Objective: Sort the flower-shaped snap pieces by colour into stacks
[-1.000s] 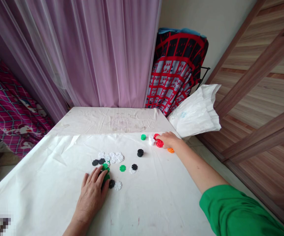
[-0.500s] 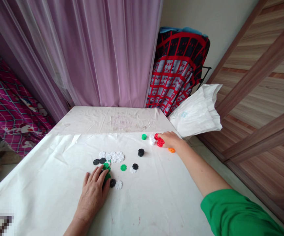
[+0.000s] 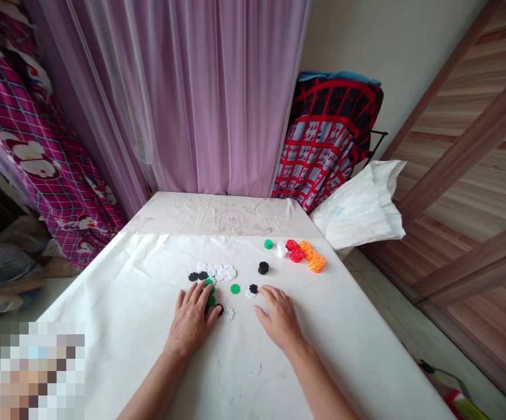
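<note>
My left hand [image 3: 192, 319] lies spread over the green snowflake discs [image 3: 210, 298], its fingers touching them and partly hiding them. White snowflake discs [image 3: 224, 272] and black ones [image 3: 197, 276] are laid out just beyond its fingertips. By its thumb sit a black disc and a white disc [image 3: 229, 314]. My right hand [image 3: 279, 315] has thumb and index apart, with the index tip at the edge of a black disc [image 3: 253, 289] that overlaps a white disc [image 3: 250, 294]. A lone green disc [image 3: 235, 289] lies between the hands.
Stacked discs stand farther back: black [image 3: 264, 268], green [image 3: 268, 244], white [image 3: 282, 249], red [image 3: 295, 252] and orange [image 3: 314, 261]. A white bag [image 3: 360, 207] stands at the table's right far corner. Purple curtains [image 3: 217, 99] hang behind the white-covered table [image 3: 104, 303].
My right hand has come from the red stacks at the back right to the black and white discs near the middle. My left hand stays on the green discs. The view has shifted.
</note>
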A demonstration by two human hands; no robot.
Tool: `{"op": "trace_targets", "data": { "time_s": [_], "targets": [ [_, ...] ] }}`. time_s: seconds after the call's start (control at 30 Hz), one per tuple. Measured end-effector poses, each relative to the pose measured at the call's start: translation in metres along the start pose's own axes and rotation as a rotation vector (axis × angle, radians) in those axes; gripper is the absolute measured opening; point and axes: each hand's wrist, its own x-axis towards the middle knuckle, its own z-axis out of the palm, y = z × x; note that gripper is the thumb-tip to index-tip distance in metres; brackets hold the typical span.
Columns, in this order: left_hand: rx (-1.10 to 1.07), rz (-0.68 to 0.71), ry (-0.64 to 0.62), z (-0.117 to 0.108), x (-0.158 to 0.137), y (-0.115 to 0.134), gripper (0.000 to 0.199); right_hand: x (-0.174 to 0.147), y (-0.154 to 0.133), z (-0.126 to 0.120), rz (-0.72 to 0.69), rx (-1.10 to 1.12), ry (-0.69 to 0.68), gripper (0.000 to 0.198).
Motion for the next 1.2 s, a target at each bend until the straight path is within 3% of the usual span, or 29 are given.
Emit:
{"op": "trace_targets", "data": {
  "time_s": [0.07, 0.13, 0.3, 0.47, 0.57, 0.67, 0.83, 1.07, 1.2],
  "targets": [
    [0.015, 0.008, -0.048, 0.001, 0.001, 0.000, 0.076, -0.008, -0.017, 0.019, 0.055, -0.062, 0.033, 0.038],
    [0.028, 0.007, -0.087, 0.002, 0.004, 0.002, 0.083, -0.007, -0.030, 0.026, 0.024, -0.061, 0.005, 0.038],
    [0.042, -0.112, -0.065, 0.002, 0.011, 0.010, 0.062, 0.012, -0.054, 0.030, -0.130, 0.073, -0.008, 0.041],
    [0.041, -0.172, 0.094, -0.003, 0.002, 0.012, 0.053, 0.006, -0.056, 0.031, -0.014, 0.118, 0.129, 0.029],
    [0.051, -0.159, 0.133, -0.007, -0.015, 0.009, 0.050, -0.014, -0.056, 0.024, -0.026, 0.093, 0.093, 0.025],
    [0.082, -0.240, 0.096, -0.010, -0.035, 0.006, 0.056, -0.027, -0.062, 0.018, -0.142, 0.067, -0.024, 0.026],
    [0.106, -0.316, -0.023, -0.018, -0.061, 0.010, 0.067, -0.023, -0.072, 0.017, -0.188, 0.031, -0.128, 0.042],
    [0.090, -0.240, -0.162, -0.030, -0.069, 0.019, 0.065, -0.019, -0.070, 0.017, 0.013, -0.010, -0.050, 0.035],
    [0.086, -0.251, -0.207, -0.034, -0.060, 0.022, 0.061, -0.021, -0.071, 0.013, 0.018, -0.023, -0.042, 0.032]
  ]
}}
